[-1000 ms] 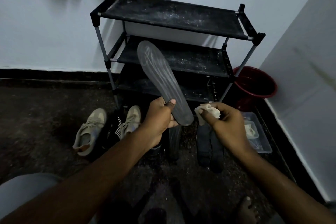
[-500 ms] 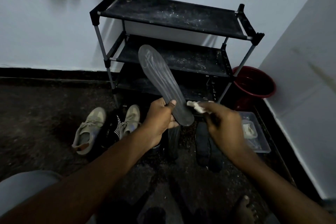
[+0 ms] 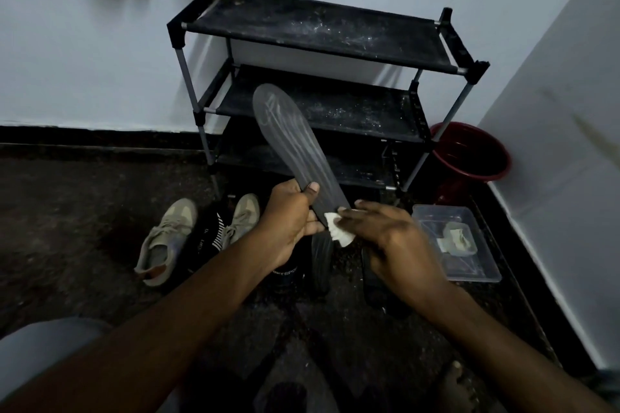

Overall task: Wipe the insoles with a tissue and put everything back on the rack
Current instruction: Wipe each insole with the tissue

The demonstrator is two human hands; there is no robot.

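Since a second ago, the right hand has crossed over with the tissue. Back then the wad was bunched up beside the insole and clear of it. Now it is pressed against the heel end, so the wiping looks to be just starting there.

The left hand has hardly shifted. It grips the insole low down near the heel, thumb across the face and fingers behind. The long grey sole stands up and leans away to the left, with its toe in front of the rack's middle shelf. Held like that, the whole face is turned to the person and left bare above the grip, probably so the tissue can travel from heel to toe. The right hand's fingers are closed over the tissue, and a white corner of it pokes out beneath them.

From where I stand the job seems far from done. The rack has nothing on the shelves I can see. A pair of beige shoes sits on the floor to the left, and two more dark insoles lie below the hands. A clear plastic box rests near the red bucket.
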